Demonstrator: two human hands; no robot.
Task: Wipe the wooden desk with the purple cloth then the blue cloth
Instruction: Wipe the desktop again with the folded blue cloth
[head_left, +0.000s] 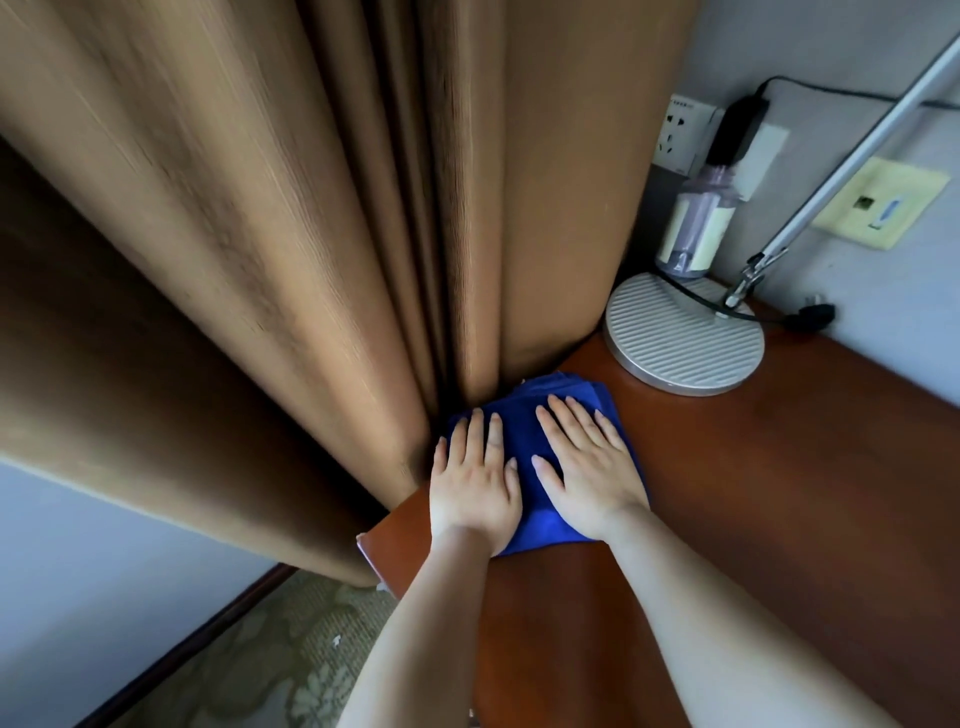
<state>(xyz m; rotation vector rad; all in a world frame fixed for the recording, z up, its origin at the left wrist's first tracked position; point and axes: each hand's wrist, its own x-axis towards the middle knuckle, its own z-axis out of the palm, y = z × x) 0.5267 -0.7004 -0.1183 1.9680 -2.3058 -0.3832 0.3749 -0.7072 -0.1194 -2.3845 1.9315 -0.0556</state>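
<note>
A folded blue cloth (524, 431) lies flat on the reddish wooden desk (753, 493), at its left end against the curtain. My left hand (472, 483) and my right hand (587, 467) lie side by side on the cloth, palms down with fingers straight, pressing it onto the wood. The purple cloth is not in sight.
A brown curtain (260, 260) hangs along the desk's left end and touches the cloth. A round white lamp base (680, 338) with a metal arm stands behind the cloth. A clear bottle (696, 223), a black cable and wall sockets (680, 130) sit in the corner.
</note>
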